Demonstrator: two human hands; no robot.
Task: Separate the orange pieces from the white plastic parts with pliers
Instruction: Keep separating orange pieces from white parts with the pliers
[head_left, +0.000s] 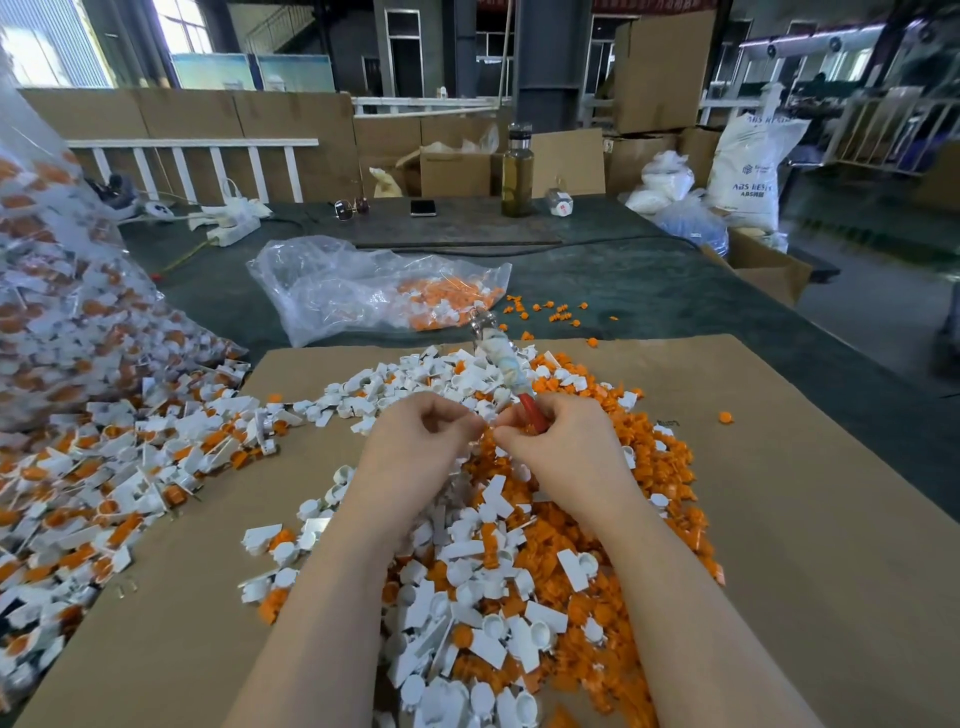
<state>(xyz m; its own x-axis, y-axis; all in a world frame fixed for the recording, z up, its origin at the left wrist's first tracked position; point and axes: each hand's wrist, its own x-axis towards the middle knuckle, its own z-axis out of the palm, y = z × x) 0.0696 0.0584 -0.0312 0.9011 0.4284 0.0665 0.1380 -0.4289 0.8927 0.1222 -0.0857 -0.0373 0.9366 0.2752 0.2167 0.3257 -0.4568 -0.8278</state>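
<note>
My right hand (558, 441) grips the red handle of the pliers (498, 358), whose cloth-wrapped shaft and metal jaws point away from me. My left hand (421, 441) has its fingers curled, fingertips meeting those of the right hand over a small orange piece; what it pinches is too small to make out. Beneath both hands lies a mixed heap of white plastic parts (483, 639) and orange pieces (644, 467) on a brown cardboard sheet (805, 519).
A large clear bag of unseparated parts (57, 312) spills from the left. Another clear bag with orange pieces (374, 291) lies beyond the cardboard. Farther back on the dark table stand a bottle (517, 171), a phone (422, 207) and sunglasses (352, 208).
</note>
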